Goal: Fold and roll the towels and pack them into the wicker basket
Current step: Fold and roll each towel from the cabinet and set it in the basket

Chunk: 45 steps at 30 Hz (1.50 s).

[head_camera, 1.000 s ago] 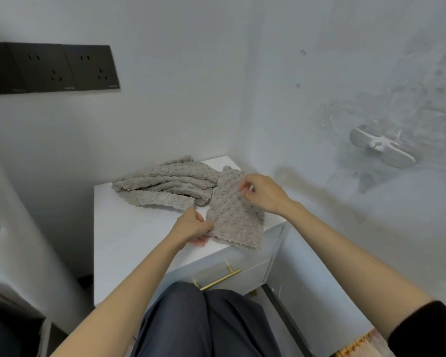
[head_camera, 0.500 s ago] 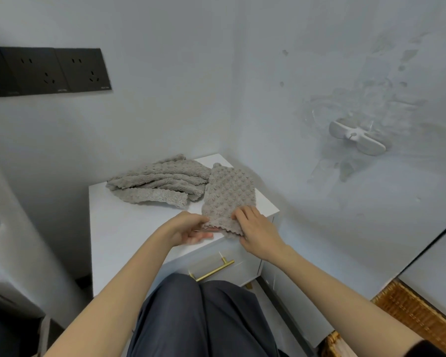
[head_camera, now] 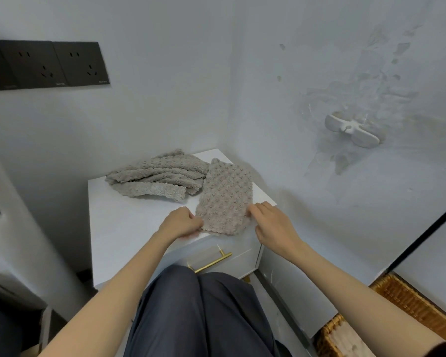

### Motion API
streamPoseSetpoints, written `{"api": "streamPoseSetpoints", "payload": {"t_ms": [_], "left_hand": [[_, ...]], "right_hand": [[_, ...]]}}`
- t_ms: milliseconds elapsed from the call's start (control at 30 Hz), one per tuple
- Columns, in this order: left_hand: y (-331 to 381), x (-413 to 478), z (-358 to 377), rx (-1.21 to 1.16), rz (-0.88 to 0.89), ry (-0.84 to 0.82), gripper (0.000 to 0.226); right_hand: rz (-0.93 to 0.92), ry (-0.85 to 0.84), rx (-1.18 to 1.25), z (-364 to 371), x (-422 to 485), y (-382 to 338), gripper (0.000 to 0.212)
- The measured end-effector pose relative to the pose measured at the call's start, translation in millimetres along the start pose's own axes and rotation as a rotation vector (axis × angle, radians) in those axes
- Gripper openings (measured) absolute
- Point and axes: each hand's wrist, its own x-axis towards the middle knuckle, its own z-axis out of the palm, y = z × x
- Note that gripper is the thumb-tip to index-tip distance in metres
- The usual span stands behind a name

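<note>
- Currently the folded towel (head_camera: 224, 199) is lying flat on the right front part of the white cabinet (head_camera: 119, 228), its long axis running away from the person toward the wall corner and leaning slightly right.
- Its near short edge, scalloped, is sitting at the cabinet's front edge.
- The left hand (head_camera: 180, 222) is pinching the near left corner with curled fingers.
- The right hand (head_camera: 273, 225) is gripping the right long edge close to the near corner, fingers curled onto the cloth.
- A pile of towels (head_camera: 155, 176) is lying crumpled behind the left hand, touching the folded towel's far left side, its ridges running left to right.
- The wicker basket (head_camera: 410, 302) is standing on the floor at lower right, well apart from the towels.
- The black sockets (head_camera: 49, 64) are carrying small lettering too tiny to read.
</note>
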Motion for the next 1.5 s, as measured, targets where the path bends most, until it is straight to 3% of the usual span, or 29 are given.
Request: {"api": "streamPoseSetpoints", "payload": {"t_ms": [67,167,267,400,700,833,1033,1267,1433,1500], "left_hand": [[-1.5,-3.4,1.6,0.189,0.036,0.122,0.026],[-3.9,-7.2,3.8,0.274,0.167,0.23,0.022],[-4.8,-9.5,3.6,0.319,0.418,0.226,0.023],[-7.9,-11.6,5.0,0.368,0.529,0.172,0.028],[-17.5,-12.5,7.9,0.302,0.544,0.138,0.021],[-19.1,-9.8,9.1,0.379,0.534,0.137,0.032],[-16.0,-7.1,12.0,0.447,0.54,0.156,0.049],[-4.4,-3.3,18.0,0.397,0.532,0.225,0.023],[0.4,2.4,23.8,0.174,0.423,0.252,0.022],[0.6,5.2,27.0,0.121,0.408,0.272,0.022]], "right_hand": [[-0.036,-0.007,0.063,4.3,-5.6,-6.1,0.03],[-0.085,-0.019,0.065,12.1,-10.5,-17.2,0.029],[-0.085,-0.027,0.005,23.0,-9.8,-27.3,0.035],[-0.008,-0.047,-0.091,32.4,-2.0,-37.4,0.039],[0.021,0.052,-0.212,43.7,2.4,-41.3,0.032],[-0.011,0.124,-0.173,39.1,2.2,-37.7,0.027],[-0.008,0.221,0.021,21.5,-0.7,-20.8,0.016],[0.184,0.075,0.358,9.6,5.6,6.3,0.021],[0.335,0.023,0.567,13.2,6.7,19.4,0.013],[0.388,0.015,0.641,12.7,9.9,22.6,0.019]]}}
